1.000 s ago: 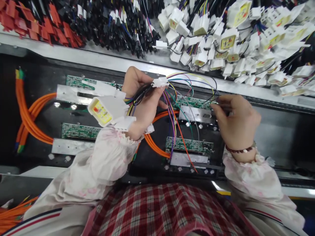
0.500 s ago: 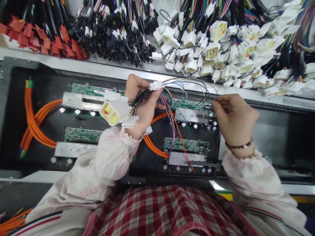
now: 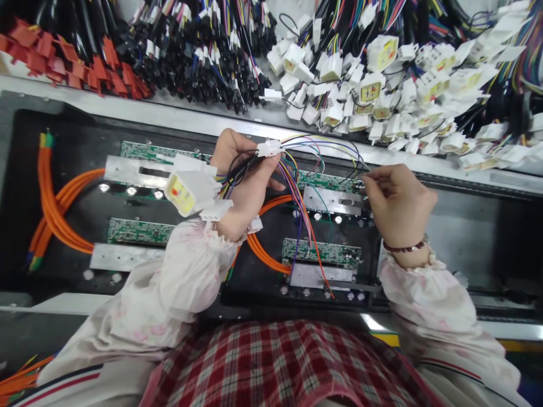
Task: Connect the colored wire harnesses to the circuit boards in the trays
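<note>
My left hand (image 3: pixel 248 181) is closed on a wiring harness, pinching its small white connector (image 3: pixel 270 148) between thumb and fingers. A larger white connector with a yellow face (image 3: pixel 182 192) hangs over the left wrist on black wires. Thin coloured wires (image 3: pixel 299 198) fan out from the small connector, several drooping over the circuit boards and several arching right. My right hand (image 3: pixel 396 195) pinches the ends of the arching wires (image 3: pixel 339 148); exactly how many is hard to see. Below the hands lie green circuit boards (image 3: pixel 322 249) with metal plates (image 3: pixel 333 199).
A black tray (image 3: pixel 25 198) holds the boards and thick orange cables (image 3: pixel 53 209). Along the back hang bundles with red connectors (image 3: pixel 55 62), black-ended wires (image 3: pixel 203 62) and white connectors (image 3: pixel 373 90). A metal rail (image 3: pixel 178 116) runs between them and the tray.
My right hand has shifted slightly left, nearer the left hand, with the wire ends still pinched. The left hand keeps its grip, and the hanging wires have swayed a little.
</note>
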Demonstrator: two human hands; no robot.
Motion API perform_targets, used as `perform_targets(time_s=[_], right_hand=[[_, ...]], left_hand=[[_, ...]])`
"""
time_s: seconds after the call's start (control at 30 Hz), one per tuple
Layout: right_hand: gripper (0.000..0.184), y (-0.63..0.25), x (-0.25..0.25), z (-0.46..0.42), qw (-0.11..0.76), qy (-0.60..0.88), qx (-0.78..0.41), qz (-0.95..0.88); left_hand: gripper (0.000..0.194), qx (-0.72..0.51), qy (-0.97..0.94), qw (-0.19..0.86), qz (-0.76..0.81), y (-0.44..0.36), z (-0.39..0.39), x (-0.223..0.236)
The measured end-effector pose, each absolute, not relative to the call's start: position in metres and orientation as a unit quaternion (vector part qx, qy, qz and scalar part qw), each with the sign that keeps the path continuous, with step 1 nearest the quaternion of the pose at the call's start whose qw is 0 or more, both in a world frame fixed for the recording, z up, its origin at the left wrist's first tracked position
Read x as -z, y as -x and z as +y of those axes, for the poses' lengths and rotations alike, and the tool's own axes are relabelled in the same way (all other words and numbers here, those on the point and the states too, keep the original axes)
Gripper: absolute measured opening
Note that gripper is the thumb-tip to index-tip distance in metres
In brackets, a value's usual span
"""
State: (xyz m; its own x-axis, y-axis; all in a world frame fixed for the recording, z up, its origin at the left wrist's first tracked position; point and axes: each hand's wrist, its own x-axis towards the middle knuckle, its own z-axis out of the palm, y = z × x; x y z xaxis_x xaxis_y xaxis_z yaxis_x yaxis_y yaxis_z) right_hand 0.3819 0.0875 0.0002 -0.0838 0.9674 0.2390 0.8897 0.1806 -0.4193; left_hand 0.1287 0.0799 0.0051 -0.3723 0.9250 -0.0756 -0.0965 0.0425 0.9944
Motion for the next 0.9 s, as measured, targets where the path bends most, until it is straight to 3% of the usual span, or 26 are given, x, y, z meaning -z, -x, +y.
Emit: perform_targets(time_s=[0.3,0.67,0.8,0.9], right_hand=[[0.018,-0.377,-0.001,0.089,0.219,0.654,-0.065,-0.722],[0.010,-0.371,-0.006,0.089,0.208,0.669,-0.069,-0.710],[0.008,-0.372,-0.006,0.092,0.199,0.666,-0.096,-0.712],[0.007,-0.374,-0.012,0.093,0.188,0.659,-0.123,-0.718]], left_hand=[[0.035,-0.563,-0.362,0.401,0.626,-0.131,0.078,-0.016],[0.035,-0.552,-0.364,0.406,0.630,-0.129,0.076,-0.016],[0.011,-0.477,-0.336,0.446,0.679,-0.130,0.081,-0.015],[0.014,-0.440,-0.310,0.470,0.699,-0.132,0.084,-0.019]])
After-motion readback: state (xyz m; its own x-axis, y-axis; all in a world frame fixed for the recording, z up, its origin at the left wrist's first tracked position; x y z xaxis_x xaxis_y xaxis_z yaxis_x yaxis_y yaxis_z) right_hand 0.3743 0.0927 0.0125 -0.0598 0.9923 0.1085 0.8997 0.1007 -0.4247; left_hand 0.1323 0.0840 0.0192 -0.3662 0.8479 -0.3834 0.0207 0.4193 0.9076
